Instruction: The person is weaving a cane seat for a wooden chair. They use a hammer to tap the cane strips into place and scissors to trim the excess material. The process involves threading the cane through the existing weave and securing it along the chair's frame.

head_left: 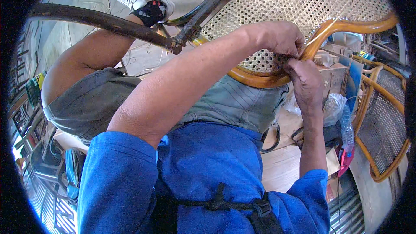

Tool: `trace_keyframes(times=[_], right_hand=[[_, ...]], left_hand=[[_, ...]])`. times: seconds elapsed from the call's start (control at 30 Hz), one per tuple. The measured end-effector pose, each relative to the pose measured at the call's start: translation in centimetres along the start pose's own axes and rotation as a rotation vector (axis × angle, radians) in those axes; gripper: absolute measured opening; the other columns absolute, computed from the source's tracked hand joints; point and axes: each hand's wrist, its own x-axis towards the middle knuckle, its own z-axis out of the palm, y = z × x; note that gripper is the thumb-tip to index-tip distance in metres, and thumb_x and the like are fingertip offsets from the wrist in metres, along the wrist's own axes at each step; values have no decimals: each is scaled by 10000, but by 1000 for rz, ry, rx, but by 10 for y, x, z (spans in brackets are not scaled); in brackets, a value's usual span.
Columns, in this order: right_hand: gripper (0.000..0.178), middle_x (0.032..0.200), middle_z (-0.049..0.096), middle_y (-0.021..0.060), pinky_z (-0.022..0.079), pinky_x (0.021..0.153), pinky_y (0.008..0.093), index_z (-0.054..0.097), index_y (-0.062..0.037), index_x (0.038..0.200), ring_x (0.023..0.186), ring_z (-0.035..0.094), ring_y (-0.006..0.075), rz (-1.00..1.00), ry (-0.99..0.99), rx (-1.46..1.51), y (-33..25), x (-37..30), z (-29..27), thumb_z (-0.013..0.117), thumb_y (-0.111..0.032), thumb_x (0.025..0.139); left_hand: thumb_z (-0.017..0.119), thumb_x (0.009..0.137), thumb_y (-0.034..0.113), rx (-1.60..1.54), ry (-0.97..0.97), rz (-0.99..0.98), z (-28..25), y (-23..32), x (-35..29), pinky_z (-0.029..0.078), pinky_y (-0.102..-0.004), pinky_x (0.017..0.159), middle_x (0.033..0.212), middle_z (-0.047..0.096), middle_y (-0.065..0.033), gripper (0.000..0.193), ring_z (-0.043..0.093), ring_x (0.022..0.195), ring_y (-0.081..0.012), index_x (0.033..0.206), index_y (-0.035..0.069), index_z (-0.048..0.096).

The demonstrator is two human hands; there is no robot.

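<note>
The person's left hand bends its fingers in at the inner edge of the frame; the right hand curls against the frame just below. What either pinches cannot be told. Mesh spreads beyond the left hand; a bottle lies right of the right.

Clr plastic btl nr cane-mesh frame, R side.

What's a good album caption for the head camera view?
Left hand and right hand close together at the curved brown frame of a woven panel.
</note>
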Motion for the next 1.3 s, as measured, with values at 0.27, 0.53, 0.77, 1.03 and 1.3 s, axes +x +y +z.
trace_keyframes(times=[0.27, 0.53, 0.77, 1.03, 1.3], right_hand=[[120, 794, 604, 129, 465, 663, 409, 597, -76, 879, 777, 567, 327, 90, 135, -74, -18, -4, 11, 602, -76, 759], [167, 878, 619, 119, 462, 741, 398, 608, -52, 912, 845, 570, 317, 43, 150, -105, -18, -4, 16, 629, -56, 747], [172, 935, 616, 113, 443, 792, 426, 628, -74, 940, 900, 556, 315, -28, 95, -223, -13, -5, 15, 614, -104, 771], [174, 980, 588, 133, 422, 814, 431, 624, -75, 948, 954, 523, 335, -46, 52, -258, -10, -8, 15, 570, -116, 788], [153, 1002, 582, 140, 433, 838, 442, 589, -81, 942, 980, 540, 338, -46, 68, -262, -11, -11, 17, 568, -75, 790]], left_hand=[[627, 726, 205, 171, -205, -133, -9, 18, 22, 451, -334, 516, 647, 620, -76, 200, 567, 558, -182, 836, 40, 651], [543, 733, 172, 264, -195, -37, -6, 30, 31, 472, -382, 541, 723, 648, -149, 214, 611, 590, -261, 762, -5, 660], [546, 742, 167, 321, -217, -21, -1, 29, 42, 484, -388, 581, 748, 652, -155, 214, 617, 644, -267, 790, 0, 671], [559, 737, 134, 317, -304, -42, -6, 41, 44, 485, -377, 584, 758, 652, -134, 205, 617, 646, -242, 800, -27, 670], [571, 726, 122, 373, -303, -82, -5, 44, 53, 490, -371, 616, 801, 657, -130, 217, 619, 687, -229, 863, -12, 675]])
